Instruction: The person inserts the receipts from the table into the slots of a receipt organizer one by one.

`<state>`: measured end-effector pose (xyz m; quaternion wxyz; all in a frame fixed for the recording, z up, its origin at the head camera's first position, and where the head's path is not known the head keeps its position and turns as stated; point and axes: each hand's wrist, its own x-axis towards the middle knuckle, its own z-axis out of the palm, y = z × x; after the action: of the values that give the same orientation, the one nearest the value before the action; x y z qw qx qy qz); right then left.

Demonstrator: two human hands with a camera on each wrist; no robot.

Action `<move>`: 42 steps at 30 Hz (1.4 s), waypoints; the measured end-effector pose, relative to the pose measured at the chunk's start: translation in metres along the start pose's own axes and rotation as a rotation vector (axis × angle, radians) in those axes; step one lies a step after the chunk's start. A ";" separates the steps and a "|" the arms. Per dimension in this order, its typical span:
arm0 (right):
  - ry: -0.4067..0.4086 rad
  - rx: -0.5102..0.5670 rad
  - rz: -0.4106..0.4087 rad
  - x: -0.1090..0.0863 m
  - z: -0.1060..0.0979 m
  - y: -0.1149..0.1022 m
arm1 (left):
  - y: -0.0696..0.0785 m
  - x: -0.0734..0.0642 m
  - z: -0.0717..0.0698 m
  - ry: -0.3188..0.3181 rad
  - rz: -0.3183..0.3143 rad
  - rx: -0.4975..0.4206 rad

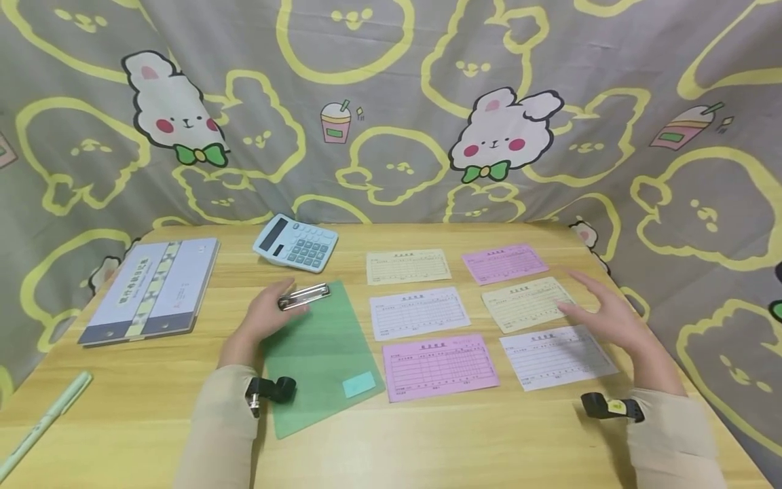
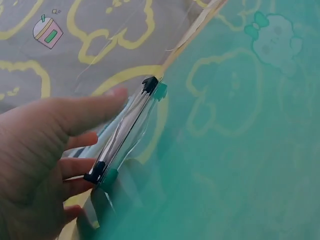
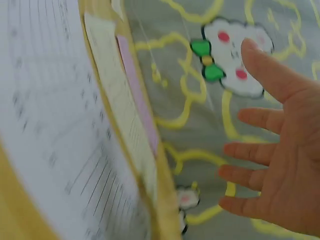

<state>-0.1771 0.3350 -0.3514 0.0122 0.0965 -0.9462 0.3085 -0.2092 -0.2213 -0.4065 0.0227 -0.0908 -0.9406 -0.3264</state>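
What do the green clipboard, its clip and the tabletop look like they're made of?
Green clipboard: probably plastic, glossy, since the curtain seems mirrored in it in the left wrist view. Clip: likely polished metal, from its silvery shine. Tabletop: smooth wood or laminate, by its yellowish grain; can't tell which.

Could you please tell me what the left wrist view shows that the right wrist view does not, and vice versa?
Only the left wrist view shows the left hand, the translucent green clipboard, its metal clip and a drink-cup print. Only the right wrist view shows the right hand, a printed white slip and a pink slip. Both share the yellow-patterned grey curtain.
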 end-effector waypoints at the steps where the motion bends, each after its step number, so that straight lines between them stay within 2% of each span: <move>1: -0.006 0.024 0.028 -0.003 -0.002 0.007 | -0.001 0.001 0.001 0.000 0.008 -0.015; 3: 0.002 0.057 0.064 -0.006 -0.001 0.032 | -0.002 0.002 0.005 0.025 0.025 -0.024; 8: 0.042 0.069 0.112 -0.021 -0.002 0.069 | -0.002 0.007 0.014 0.125 0.056 -0.051; 12: 0.037 0.034 0.109 -0.036 -0.004 0.073 | 0.000 0.008 0.018 0.175 0.067 -0.057; 15: 0.028 0.032 0.083 -0.041 0.001 0.075 | 0.001 0.008 0.020 0.182 0.049 -0.046; 22: 0.026 0.143 -0.005 -0.045 0.016 0.078 | 0.001 0.006 0.021 0.186 -0.007 -0.059; 27: -0.007 0.089 -0.002 -0.043 0.021 0.075 | 0.000 0.002 0.020 0.181 -0.020 -0.030; 31: -0.002 0.049 -0.001 -0.040 0.023 0.075 | 0.000 0.001 0.019 0.183 -0.018 -0.013; 42: -0.018 -0.036 0.016 -0.032 0.021 0.066 | -0.002 -0.002 0.018 0.188 -0.057 -0.016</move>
<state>-0.1574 0.3810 -0.4094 0.0028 0.0914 -0.9524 0.2907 -0.2071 -0.2117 -0.4221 0.1009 -0.0330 -0.9339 -0.3414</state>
